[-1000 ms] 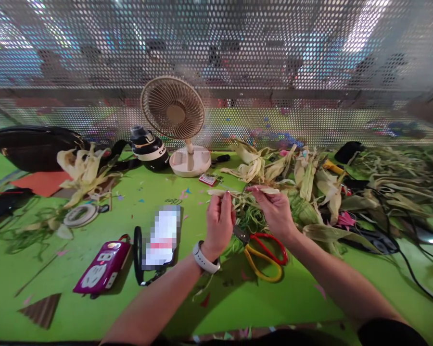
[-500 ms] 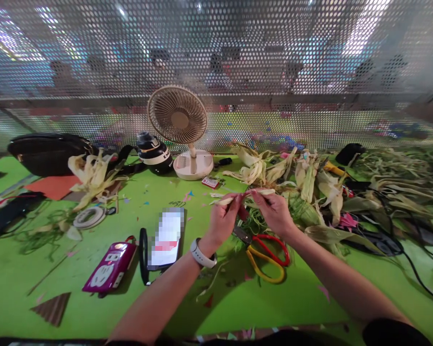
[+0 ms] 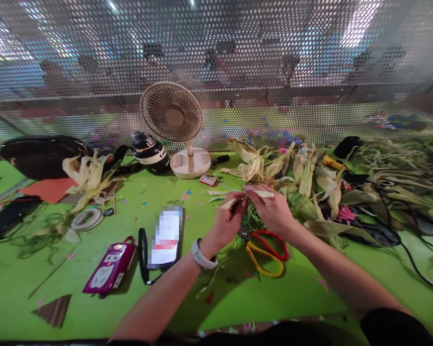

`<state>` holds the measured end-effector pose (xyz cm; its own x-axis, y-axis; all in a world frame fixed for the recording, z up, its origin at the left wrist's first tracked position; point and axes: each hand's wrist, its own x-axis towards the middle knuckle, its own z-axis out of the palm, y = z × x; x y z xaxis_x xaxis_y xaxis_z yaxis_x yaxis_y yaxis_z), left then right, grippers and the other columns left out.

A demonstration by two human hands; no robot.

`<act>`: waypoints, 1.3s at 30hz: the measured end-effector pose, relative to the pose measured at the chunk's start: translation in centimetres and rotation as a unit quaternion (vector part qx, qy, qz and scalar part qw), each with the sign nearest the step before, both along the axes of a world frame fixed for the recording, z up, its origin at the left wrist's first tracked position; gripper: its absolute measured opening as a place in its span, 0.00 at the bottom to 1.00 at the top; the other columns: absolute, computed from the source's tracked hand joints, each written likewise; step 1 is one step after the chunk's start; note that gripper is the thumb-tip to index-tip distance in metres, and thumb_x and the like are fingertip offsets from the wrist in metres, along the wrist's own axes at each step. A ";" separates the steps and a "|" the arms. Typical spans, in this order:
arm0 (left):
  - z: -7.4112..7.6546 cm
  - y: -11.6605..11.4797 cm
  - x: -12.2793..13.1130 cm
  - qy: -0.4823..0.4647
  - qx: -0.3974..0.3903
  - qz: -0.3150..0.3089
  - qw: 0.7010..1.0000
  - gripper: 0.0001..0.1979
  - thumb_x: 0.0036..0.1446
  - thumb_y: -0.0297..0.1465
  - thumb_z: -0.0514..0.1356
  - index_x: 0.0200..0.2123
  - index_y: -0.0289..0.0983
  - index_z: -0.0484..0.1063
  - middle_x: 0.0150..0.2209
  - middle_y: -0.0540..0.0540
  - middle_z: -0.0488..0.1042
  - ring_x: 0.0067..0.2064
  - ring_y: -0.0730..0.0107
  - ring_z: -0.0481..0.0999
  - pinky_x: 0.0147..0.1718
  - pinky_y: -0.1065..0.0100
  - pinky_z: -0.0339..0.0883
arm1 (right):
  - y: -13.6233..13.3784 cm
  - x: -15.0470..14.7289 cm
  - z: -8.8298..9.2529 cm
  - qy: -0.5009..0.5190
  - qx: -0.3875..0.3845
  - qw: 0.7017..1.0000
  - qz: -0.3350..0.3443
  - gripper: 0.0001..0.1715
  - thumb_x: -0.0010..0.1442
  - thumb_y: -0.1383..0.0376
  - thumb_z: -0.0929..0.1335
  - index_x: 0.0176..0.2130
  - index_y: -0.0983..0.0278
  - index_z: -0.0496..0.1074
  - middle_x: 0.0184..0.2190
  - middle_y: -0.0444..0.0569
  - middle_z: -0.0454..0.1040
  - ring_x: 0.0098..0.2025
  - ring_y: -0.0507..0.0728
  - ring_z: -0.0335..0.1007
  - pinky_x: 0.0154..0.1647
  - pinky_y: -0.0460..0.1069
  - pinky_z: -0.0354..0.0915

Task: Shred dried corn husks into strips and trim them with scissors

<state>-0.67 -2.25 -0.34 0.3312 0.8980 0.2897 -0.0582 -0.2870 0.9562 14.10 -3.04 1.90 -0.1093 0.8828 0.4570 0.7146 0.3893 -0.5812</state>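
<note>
My left hand (image 3: 226, 220), with a white band on its wrist, pinches one end of a pale strip of corn husk (image 3: 263, 194). The fingers of my right hand (image 3: 272, 209) are closed on the same strip, close against the left fingertips. The middle of the strip is mostly hidden by my fingers. Below my hands lie scissors with one red and one yellow handle (image 3: 265, 273), their blades partly covered. Thin green strands (image 3: 250, 218) lie under my hands. Beyond them, dried corn husks (image 3: 250, 161) are heaped on the green table.
A fan (image 3: 173, 115) and a black bottle (image 3: 149, 154) stand at the back, before a perforated metal screen (image 3: 238, 110). Left are a phone (image 3: 166, 238), a purple device (image 3: 110, 266), a tape roll (image 3: 87, 219) and a black bag (image 3: 43, 156). Cables and more husks lie right.
My hands have turned a little, and the right fingers have folded over the husk strip, close to the left ones. The view has shifted slightly.
</note>
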 end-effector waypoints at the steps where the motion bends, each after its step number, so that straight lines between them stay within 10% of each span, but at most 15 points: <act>1: 0.0 -0.1 0.1 0.004 0.002 0.005 1.000 0.12 0.59 0.38 0.56 0.41 0.36 0.67 0.31 0.48 0.69 0.32 0.71 0.67 0.33 0.70 0.65 | -0.1 -0.2 -0.2 0.014 0.001 1.000 -0.006 0.22 0.67 0.58 0.57 0.48 0.61 0.74 0.44 0.51 0.78 0.45 0.58 0.75 0.46 0.50 0.68; 17: 0.9 -0.3 0.1 -0.133 -0.195 -0.039 0.971 0.13 0.56 0.39 0.60 0.40 0.36 0.68 0.24 0.52 0.69 0.26 0.76 0.66 0.25 0.74 0.58 | 0.5 -0.5 -0.4 0.183 -0.009 0.982 0.038 0.20 0.65 0.57 0.60 0.33 0.62 0.76 0.34 0.48 0.77 0.39 0.57 0.74 0.41 0.48 0.67; 23: 1.2 -0.3 0.4 -0.113 -0.159 0.033 0.980 0.15 0.54 0.41 0.62 0.34 0.36 0.67 0.22 0.53 0.70 0.23 0.77 0.66 0.23 0.74 0.59 | 0.1 -1.0 -0.8 0.256 -0.082 0.962 0.037 0.22 0.63 0.54 0.63 0.28 0.66 0.73 0.21 0.44 0.70 0.24 0.52 0.65 0.24 0.45 0.62; 39: 0.8 -0.4 0.9 -0.175 -0.147 0.127 0.965 0.15 0.51 0.43 0.64 0.29 0.37 0.70 0.15 0.58 0.54 0.16 0.82 0.50 0.15 0.74 0.43 | 0.2 -1.5 -1.0 0.298 -0.019 0.955 0.007 0.17 0.60 0.54 0.66 0.35 0.62 0.79 0.34 0.48 0.79 0.38 0.57 0.74 0.40 0.50 0.68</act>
